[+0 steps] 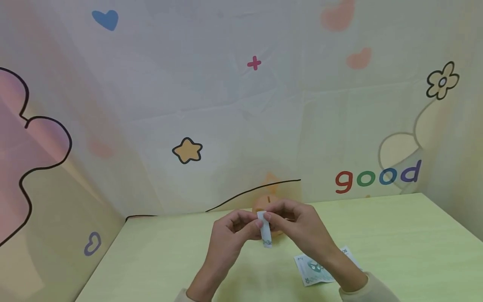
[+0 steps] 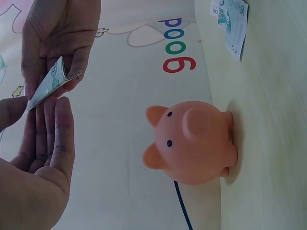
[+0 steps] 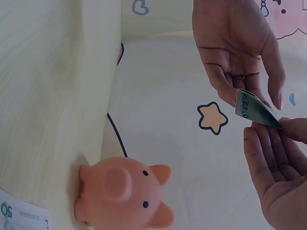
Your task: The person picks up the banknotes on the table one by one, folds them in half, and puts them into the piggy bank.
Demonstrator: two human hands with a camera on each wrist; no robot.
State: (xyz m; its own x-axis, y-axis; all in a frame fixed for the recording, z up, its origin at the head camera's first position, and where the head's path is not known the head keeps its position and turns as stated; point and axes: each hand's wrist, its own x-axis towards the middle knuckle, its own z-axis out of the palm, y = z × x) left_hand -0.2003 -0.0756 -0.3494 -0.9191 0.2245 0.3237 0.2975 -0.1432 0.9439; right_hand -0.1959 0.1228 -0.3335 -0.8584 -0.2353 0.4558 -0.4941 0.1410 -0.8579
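A narrow folded banknote (image 1: 266, 235) is held upright between both hands, in front of the piggy bank. My left hand (image 1: 226, 237) pinches its left edge with thumb and fingers. My right hand (image 1: 303, 228) pinches its upper part, the thumb lying on the near face. Both wrist views show the folded note (image 3: 256, 112) standing at a slant between the fingertips, its green print visible. Behind the hands stands an orange-pink piggy bank (image 2: 192, 143), partly hidden in the head view, with a dark slot on top. It touches neither hand in the wrist views.
Flat banknotes (image 1: 315, 268) marked 50 lie on the pale green table (image 1: 158, 251), partly hidden below my right forearm. A printed cloth backdrop (image 1: 241, 105) with hearts, a star and the word good rises behind the table's back edge.
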